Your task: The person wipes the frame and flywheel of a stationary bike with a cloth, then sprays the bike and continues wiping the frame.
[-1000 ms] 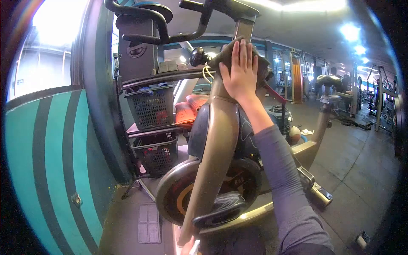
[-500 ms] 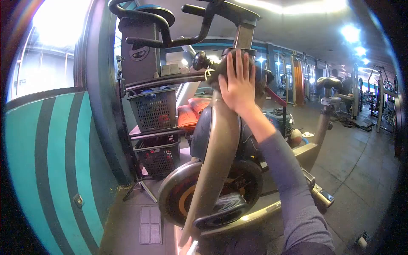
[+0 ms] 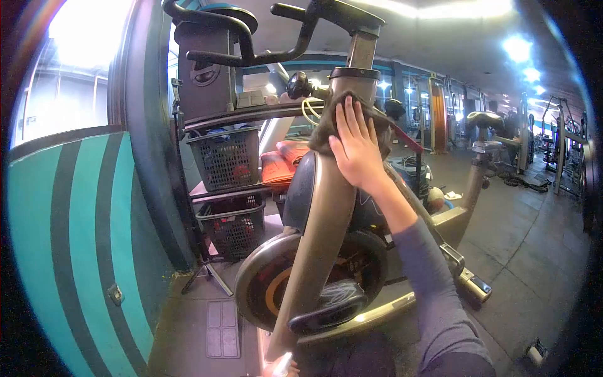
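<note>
My right hand (image 3: 359, 148) lies flat with its fingers stretched out, pressing a dark cloth (image 3: 323, 133) against the upper frame post of an exercise bike (image 3: 330, 195). The cloth drapes round the post, just under the collar of the handlebar stem (image 3: 362, 51). At the bottom edge, my left hand (image 3: 274, 367) is partly cut off and closed round a small white object (image 3: 284, 362) whose kind I cannot make out. It is beside the foot of the bike's frame. The flywheel (image 3: 267, 283) and a black pedal (image 3: 326, 312) are low on the bike.
Black handlebars (image 3: 248, 58) and an adjusting knob (image 3: 299, 85) jut out near my right hand. Black baskets (image 3: 225, 160) stand on a rack to the left, by a teal striped wall (image 3: 81, 251). Another bike seat (image 3: 485, 119) and gym machines are to the right.
My right hand has slid down the post with the cloth, from the collar to below it. My left hand and the white object show slightly more at the bottom edge.
</note>
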Available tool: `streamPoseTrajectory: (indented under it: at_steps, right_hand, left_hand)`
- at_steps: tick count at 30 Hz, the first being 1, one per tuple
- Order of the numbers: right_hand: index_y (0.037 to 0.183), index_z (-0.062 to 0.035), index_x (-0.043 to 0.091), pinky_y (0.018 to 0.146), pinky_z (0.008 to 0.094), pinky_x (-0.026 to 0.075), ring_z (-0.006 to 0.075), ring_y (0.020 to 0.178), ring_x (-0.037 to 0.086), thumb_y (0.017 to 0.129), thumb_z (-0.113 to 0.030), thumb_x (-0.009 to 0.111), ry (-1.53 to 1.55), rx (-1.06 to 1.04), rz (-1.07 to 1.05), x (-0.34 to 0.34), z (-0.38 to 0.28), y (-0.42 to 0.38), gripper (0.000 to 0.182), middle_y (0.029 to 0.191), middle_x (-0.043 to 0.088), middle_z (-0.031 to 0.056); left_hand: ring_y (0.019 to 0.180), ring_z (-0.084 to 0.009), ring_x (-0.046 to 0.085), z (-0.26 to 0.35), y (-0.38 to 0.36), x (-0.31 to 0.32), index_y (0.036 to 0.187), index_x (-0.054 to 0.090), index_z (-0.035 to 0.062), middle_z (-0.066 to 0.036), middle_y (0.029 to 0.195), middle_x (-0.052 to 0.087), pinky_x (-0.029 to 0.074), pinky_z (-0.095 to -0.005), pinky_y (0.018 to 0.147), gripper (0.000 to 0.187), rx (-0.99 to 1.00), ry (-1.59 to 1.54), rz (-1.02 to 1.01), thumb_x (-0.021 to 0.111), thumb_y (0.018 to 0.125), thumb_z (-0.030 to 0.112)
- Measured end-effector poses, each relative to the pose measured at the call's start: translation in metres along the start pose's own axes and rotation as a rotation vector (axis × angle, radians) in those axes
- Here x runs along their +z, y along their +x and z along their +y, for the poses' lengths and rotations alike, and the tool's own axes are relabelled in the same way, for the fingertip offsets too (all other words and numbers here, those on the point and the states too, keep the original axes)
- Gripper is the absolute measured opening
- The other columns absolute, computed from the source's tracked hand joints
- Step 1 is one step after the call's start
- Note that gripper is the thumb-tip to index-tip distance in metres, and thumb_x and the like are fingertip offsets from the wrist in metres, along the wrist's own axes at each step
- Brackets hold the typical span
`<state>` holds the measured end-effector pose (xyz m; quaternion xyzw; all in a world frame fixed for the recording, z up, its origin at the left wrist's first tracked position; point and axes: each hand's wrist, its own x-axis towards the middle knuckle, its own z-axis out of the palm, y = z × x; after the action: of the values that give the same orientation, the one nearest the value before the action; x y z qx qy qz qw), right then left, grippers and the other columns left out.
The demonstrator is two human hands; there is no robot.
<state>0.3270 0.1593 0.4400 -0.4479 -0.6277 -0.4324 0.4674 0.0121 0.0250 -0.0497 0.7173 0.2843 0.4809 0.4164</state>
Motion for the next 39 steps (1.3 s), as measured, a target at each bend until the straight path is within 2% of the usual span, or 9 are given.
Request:
streamPoseTrajectory:
  at_steps: [4, 9, 12, 16, 24, 27, 30, 33, 39]
  right_hand:
    - [0.147, -0.0031, 0.025, 0.114, 0.0533, 0.016, 0.0333, 0.144, 0.015, 0.094, -0.033, 0.042, 0.045, 0.012, -0.119, -0.009, -0.002, -0.007, 0.063, 0.156, 0.015, 0.0148]
    - [0.149, -0.0099, 0.024, 0.114, 0.056, 0.014, 0.0344, 0.145, 0.012, 0.091, -0.037, 0.046, -0.156, -0.006, 0.172, 0.013, 0.005, 0.037, 0.068, 0.157, 0.013, 0.0135]
    - [0.15, -0.0176, 0.021, 0.112, 0.0609, 0.01, 0.0347, 0.145, 0.01, 0.088, -0.039, 0.05, -0.283, 0.034, 0.356, 0.019, 0.018, 0.078, 0.072, 0.157, 0.012, 0.0127]
    - [0.151, -0.0182, 0.019, 0.112, 0.0606, 0.009, 0.0334, 0.146, 0.008, 0.089, -0.039, 0.049, -0.231, 0.163, 0.398, 0.02, 0.019, 0.098, 0.072, 0.158, 0.009, 0.0116]
    - [0.149, -0.0109, 0.023, 0.113, 0.0559, 0.016, 0.0343, 0.145, 0.013, 0.092, -0.03, 0.045, -0.063, -0.016, 0.006, 0.005, -0.001, 0.007, 0.064, 0.157, 0.014, 0.0109]
    - [0.149, -0.0103, 0.025, 0.113, 0.0541, 0.018, 0.0332, 0.144, 0.015, 0.093, -0.029, 0.044, 0.167, 0.034, -0.204, -0.016, -0.001, -0.015, 0.062, 0.157, 0.016, 0.011]
    - [0.148, -0.0102, 0.026, 0.114, 0.0532, 0.019, 0.0328, 0.144, 0.016, 0.093, -0.031, 0.043, 0.081, 0.031, -0.188, -0.015, -0.001, -0.017, 0.062, 0.157, 0.017, 0.0101]
    - [0.148, -0.0118, 0.027, 0.114, 0.0543, 0.015, 0.032, 0.145, 0.013, 0.091, -0.035, 0.045, -0.047, -0.025, 0.065, 0.003, 0.007, 0.01, 0.065, 0.157, 0.017, 0.0088]
    - [0.15, -0.0202, 0.024, 0.112, 0.063, 0.003, 0.0306, 0.146, 0.005, 0.087, -0.041, 0.047, -0.236, 0.092, 0.331, 0.019, 0.019, 0.083, 0.07, 0.159, 0.009, 0.0087]
  left_hand:
    - [0.076, -0.0185, 0.065, 0.014, 0.004, 0.002, 0.137, 0.043, -0.0004, -0.014, 0.101, 0.062, 0.054, -0.0302, 0.066, 0.061, 0.056, 0.178, -0.015, 0.058, 0.077, -0.005]
    - [0.075, -0.0181, 0.065, 0.011, 0.006, 0.001, 0.137, 0.043, -0.0007, -0.013, 0.101, 0.063, 0.054, -0.0302, 0.065, 0.061, -0.044, 0.084, -0.011, 0.06, 0.078, -0.004]
    - [0.075, -0.0176, 0.065, 0.008, 0.006, 0.0, 0.137, 0.043, 0.0005, -0.012, 0.101, 0.062, 0.054, -0.0302, 0.064, 0.061, 0.021, 0.056, -0.016, 0.06, 0.078, -0.003]
    - [0.075, -0.0165, 0.064, -0.003, -0.001, -0.001, 0.138, 0.042, 0.0022, -0.012, 0.101, 0.062, 0.054, -0.0293, 0.064, 0.062, -0.027, 0.018, 0.002, 0.06, 0.079, -0.003]
    - [0.077, -0.0161, 0.064, 0.016, 0.004, 0.0, 0.137, 0.044, 0.0015, -0.012, 0.101, 0.062, 0.054, -0.0287, 0.065, 0.063, -0.07, 0.012, -0.019, 0.058, 0.076, -0.007]
    - [0.077, -0.0165, 0.064, 0.004, 0.002, -0.002, 0.137, 0.044, 0.001, -0.012, 0.1, 0.063, 0.054, -0.0289, 0.066, 0.063, -0.203, -0.001, -0.066, 0.056, 0.075, -0.008]
    - [0.077, -0.0164, 0.064, 0.022, 0.006, 0.0, 0.137, 0.043, 0.0014, -0.012, 0.101, 0.062, 0.054, -0.0288, 0.066, 0.064, -0.054, 0.037, -0.058, 0.057, 0.076, -0.008]
    - [0.077, -0.0165, 0.064, 0.007, 0.002, 0.002, 0.138, 0.043, 0.0021, -0.012, 0.101, 0.062, 0.054, -0.0285, 0.065, 0.064, -0.087, -0.021, -0.025, 0.057, 0.076, -0.008]
    - [0.076, -0.016, 0.063, -0.005, 0.001, 0.0, 0.137, 0.043, 0.003, -0.011, 0.101, 0.061, 0.054, -0.0278, 0.064, 0.062, -0.057, 0.004, -0.018, 0.058, 0.078, -0.007]
